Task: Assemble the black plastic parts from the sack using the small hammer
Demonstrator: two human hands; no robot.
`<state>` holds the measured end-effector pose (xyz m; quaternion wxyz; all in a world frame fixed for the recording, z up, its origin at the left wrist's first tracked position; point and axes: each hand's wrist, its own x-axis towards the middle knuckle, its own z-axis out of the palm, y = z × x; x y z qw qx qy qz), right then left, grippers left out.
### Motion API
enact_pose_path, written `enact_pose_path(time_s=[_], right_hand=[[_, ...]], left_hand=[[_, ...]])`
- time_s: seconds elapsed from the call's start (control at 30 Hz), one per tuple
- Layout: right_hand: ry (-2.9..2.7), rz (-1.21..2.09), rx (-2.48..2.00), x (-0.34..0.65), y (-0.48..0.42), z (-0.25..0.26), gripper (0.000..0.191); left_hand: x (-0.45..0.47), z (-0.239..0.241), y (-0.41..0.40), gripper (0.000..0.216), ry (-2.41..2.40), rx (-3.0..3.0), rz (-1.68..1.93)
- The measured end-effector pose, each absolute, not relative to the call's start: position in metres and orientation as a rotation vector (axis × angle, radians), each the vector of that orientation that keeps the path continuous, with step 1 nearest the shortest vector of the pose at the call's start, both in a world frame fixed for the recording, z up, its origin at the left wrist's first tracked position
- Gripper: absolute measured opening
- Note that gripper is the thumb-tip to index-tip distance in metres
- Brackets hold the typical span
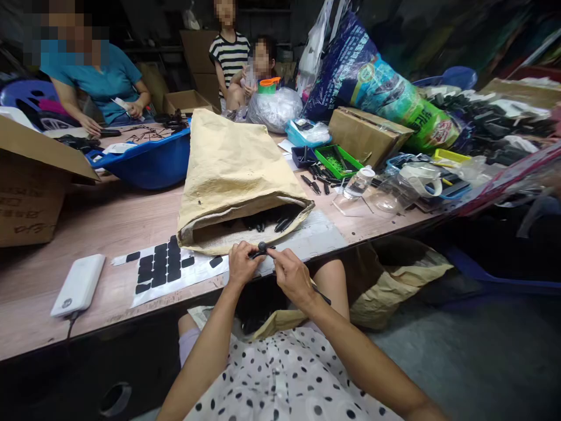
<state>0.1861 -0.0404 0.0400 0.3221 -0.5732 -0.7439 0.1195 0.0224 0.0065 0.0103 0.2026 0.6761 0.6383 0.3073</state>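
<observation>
Near the table's front edge, my left hand (242, 264) is closed on a small black part (262, 247) with a rounded end. My right hand (291, 278) meets it from the other side, its fingertips at the part. A slim black stick (323, 294) pokes out behind that hand's palm; its other end is hidden. Just beyond both hands lies a tan paper sack (236, 169), its mouth facing me, with several black pieces (284, 223) inside. Left of my hands, a white sheet (193, 275) carries rows of black stickers (160, 264).
A white power bank (79, 285) with a cable lies at left, near a cardboard box (30, 187). A blue basin (149, 161) stands before a co-worker (99, 82). Rightward are a green tray (337, 162), a clear bottle (358, 182) and loose black parts (312, 185).
</observation>
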Motion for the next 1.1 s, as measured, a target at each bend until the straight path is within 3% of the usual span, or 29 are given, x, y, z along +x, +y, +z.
enact_pose_path(time_s=[0.43,0.6,0.77,1.1], right_hand=[[-1.715,0.195,-1.577,0.205,-0.026,0.041,0.043],[-1.428,0.014,-1.885,0.248,0.028,0.044,0.045],[-1.313,0.079,-2.231,0.271,0.073,0.034,0.044],[-1.416,-0.066,-2.361,0.252,0.074,0.019,0.044]], left_hand=[[0.020,0.010,0.005,0.010,1.781,1.958,0.851],[0.020,0.009,0.004,0.013,1.801,2.020,0.848],[0.018,0.004,0.006,0.010,1.808,2.055,0.858],[0.014,0.004,0.001,0.008,1.689,2.137,1.054]])
